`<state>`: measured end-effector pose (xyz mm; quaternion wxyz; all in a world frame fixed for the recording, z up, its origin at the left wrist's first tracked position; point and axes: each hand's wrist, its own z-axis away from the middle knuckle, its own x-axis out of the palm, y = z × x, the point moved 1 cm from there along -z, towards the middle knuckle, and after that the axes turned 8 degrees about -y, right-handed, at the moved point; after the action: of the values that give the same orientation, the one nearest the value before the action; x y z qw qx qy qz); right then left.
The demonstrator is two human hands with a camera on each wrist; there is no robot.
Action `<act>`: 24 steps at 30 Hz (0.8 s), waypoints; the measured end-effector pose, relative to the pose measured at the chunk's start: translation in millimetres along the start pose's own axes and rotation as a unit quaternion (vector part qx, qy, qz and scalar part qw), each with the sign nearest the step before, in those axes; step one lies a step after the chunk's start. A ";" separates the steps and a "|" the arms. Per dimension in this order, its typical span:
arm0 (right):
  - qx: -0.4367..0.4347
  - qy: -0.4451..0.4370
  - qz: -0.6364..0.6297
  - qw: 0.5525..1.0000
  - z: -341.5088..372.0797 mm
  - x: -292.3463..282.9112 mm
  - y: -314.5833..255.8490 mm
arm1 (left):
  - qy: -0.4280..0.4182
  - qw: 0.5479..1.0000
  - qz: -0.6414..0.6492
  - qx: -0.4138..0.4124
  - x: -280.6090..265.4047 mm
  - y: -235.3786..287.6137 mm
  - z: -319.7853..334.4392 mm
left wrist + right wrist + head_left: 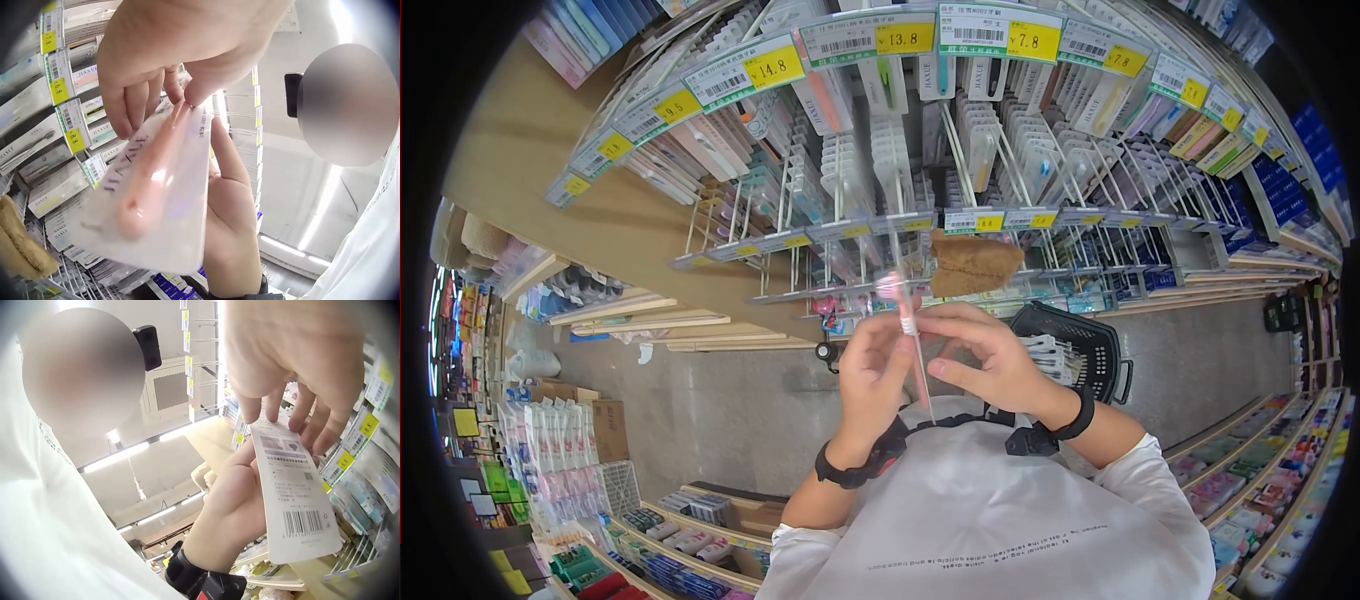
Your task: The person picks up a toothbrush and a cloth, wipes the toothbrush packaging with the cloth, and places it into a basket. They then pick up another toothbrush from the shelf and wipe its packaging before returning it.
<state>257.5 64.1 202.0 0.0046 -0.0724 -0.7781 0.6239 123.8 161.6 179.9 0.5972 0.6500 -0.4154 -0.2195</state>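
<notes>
A packaged toothbrush [918,365] with a pink handle is held upright in front of the chest. In the left wrist view its clear front [153,187] reads JIAXUE, and the pink handle shows through. My left hand [874,365] pinches the pack near its upper part between thumb and fingers. From the other side my right hand [990,355] has curled fingers at the same part, its thumb close to the edge. The printed back of the pack [297,500], with a barcode, faces the right wrist camera.
Racks of hanging toothbrush packs [980,150] with price tags stand ahead. A brown piece of cardboard [975,265] hangs on the rack front just beyond the hands. A black shopping basket [1105,350] holding packs is at the right. Stocked shelves [1270,480] line the near side.
</notes>
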 end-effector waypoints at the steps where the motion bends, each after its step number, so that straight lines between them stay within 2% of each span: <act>1: -0.001 0.001 0.000 1.000 -0.3 -0.1 1.0 | -0.004 0.999 0.032 0.001 1.0 1.3 -1.4; 4: -0.014 0.020 0.076 0.997 -0.5 0.8 5.5 | -0.030 0.996 0.083 -0.011 -3.5 -5.1 0.6; 6: 0.021 0.087 0.060 0.994 0.3 2.4 7.2 | -0.053 0.993 0.104 -0.026 -4.3 -8.8 3.8; 9: 0.041 0.123 -0.009 0.991 -3.4 1.1 10.6 | -0.047 0.985 0.151 -0.075 -2.6 -7.5 4.8; 10: 0.042 0.125 -0.009 0.991 -3.4 -1.6 12.4 | -0.049 0.991 0.107 -0.066 -4.0 -6.9 4.5; 12: 0.085 0.034 -0.082 0.992 -3.0 -5.2 16.4 | -0.051 0.995 0.063 -0.056 -5.8 -5.7 3.0; 14: 0.072 0.048 -0.124 0.988 -3.9 -1.3 14.8 | -0.033 0.998 -0.044 -0.025 -7.6 -3.5 1.0; 16: 0.058 0.060 -0.167 0.982 -4.0 -0.8 13.7 | -0.020 0.999 -0.017 -0.045 -9.0 -4.2 2.9; 18: 0.098 0.069 -0.197 0.973 -2.4 -3.3 14.2 | -0.008 0.998 0.009 -0.065 -8.8 -3.8 3.3; 21: 0.077 0.095 -0.191 0.974 -3.9 -2.2 15.4 | 0.007 0.999 0.033 -0.041 -4.7 0.8 1.3; 24: 0.083 0.078 -0.151 0.982 -2.4 -1.4 15.9 | 0.017 0.998 -0.018 -0.055 -2.9 0.8 -1.2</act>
<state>260.9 69.6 187.2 0.1652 -0.0018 -0.7229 0.6709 122.9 164.6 180.3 0.6351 0.6274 -0.3805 -0.2413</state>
